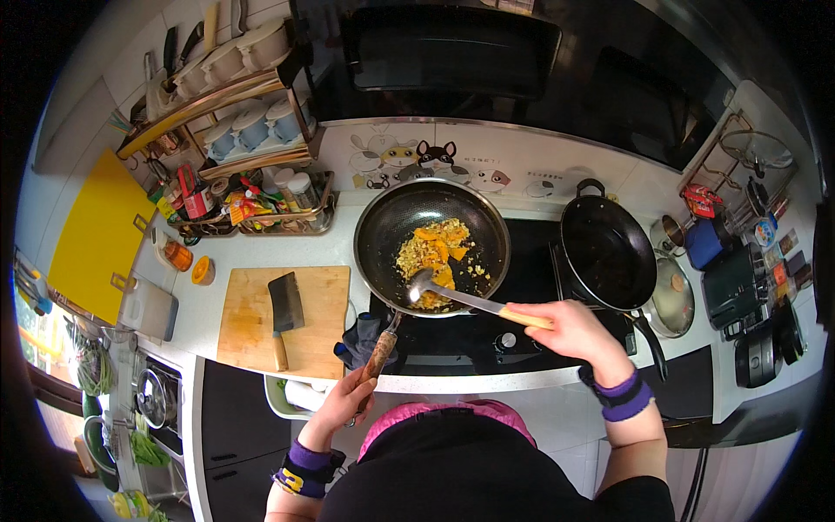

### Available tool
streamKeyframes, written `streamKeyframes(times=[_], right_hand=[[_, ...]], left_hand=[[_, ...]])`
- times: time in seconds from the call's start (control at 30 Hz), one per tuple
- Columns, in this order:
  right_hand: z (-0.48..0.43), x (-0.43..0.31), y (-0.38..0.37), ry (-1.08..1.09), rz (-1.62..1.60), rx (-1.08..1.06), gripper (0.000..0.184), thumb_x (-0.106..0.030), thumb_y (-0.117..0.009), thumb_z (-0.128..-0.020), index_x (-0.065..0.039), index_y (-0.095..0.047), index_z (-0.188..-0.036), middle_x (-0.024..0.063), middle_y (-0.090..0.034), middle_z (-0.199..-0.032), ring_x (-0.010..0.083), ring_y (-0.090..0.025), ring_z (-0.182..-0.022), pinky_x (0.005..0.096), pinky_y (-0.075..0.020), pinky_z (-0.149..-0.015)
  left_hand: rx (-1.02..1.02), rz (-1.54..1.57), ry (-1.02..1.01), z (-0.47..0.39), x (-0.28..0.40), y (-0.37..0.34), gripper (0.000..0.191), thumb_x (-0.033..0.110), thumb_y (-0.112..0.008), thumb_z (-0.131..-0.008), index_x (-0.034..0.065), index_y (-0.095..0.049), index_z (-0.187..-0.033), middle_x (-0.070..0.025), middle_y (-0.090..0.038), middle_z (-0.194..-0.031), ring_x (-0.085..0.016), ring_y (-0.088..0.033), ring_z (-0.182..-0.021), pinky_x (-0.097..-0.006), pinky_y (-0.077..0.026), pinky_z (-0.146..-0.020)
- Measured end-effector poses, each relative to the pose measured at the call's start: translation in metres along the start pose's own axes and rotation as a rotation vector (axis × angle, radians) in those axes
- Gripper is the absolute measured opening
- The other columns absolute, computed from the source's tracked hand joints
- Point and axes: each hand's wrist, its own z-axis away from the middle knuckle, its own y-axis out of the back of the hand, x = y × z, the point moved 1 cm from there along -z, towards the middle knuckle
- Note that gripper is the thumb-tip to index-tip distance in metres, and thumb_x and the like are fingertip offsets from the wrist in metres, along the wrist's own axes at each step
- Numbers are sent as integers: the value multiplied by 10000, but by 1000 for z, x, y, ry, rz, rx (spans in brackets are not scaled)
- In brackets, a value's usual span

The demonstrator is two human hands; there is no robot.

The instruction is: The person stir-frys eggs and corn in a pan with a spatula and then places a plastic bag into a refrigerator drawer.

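My left hand (346,398) is closed round the wooden handle of a dark wok (486,196) at the hob's left side. With my right hand (571,329) I hold the light wooden handle of a metal ladle (466,299). The ladle's bowl rests in the wok, against the lower part of the food. That food (440,251) is a mix of orange slices and pale yellow crumbled bits. A dark cloth (362,339) lies beside the wok handle, between the cutting board and the hob.
Left of the wok, a cleaver (286,303) lies on a wooden cutting board (244,326). A dark pan (607,254) stands on the right, its handle (651,346) reaching over the counter's front edge. A glass lid (672,300) is beside it. A seasoning rack (319,225) stands behind the board.
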Motion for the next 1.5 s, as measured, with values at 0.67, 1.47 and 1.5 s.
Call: streamKeyframes(times=[0.67,1.47,1.5], right_hand=[[0,16,-4,-238,-180,209,368,-282,-648,-901,-204,-665,-1261,142,-716,-996,328,-697,-877,374,-536,-770],[-81,58,-107,-149,-635,525,415,-222,-510,-1019,-50,-521,-1397,179,-691,-1131,291,-686,-971,334,-517,-842],[-86,55,-106,-150,-637,527,415,-222,-510,-1019,-50,-521,-1397,179,-691,-1131,291,-686,-971,334,-517,-842]], left_hand=[[2,-9,29,-4,-6,6,271,240,-498,-1039,73,-493,-1253,-9,-526,-632,-104,-461,-424,-235,-364,-408],[-24,-6,0,-6,-7,5,217,214,-475,-1045,64,-484,-1200,-22,-526,-658,-104,-452,-424,-234,-353,-410],[-29,3,18,-6,-9,7,299,217,-495,-1039,62,-478,-1294,-23,-532,-658,-112,-468,-425,-240,-366,-417]])
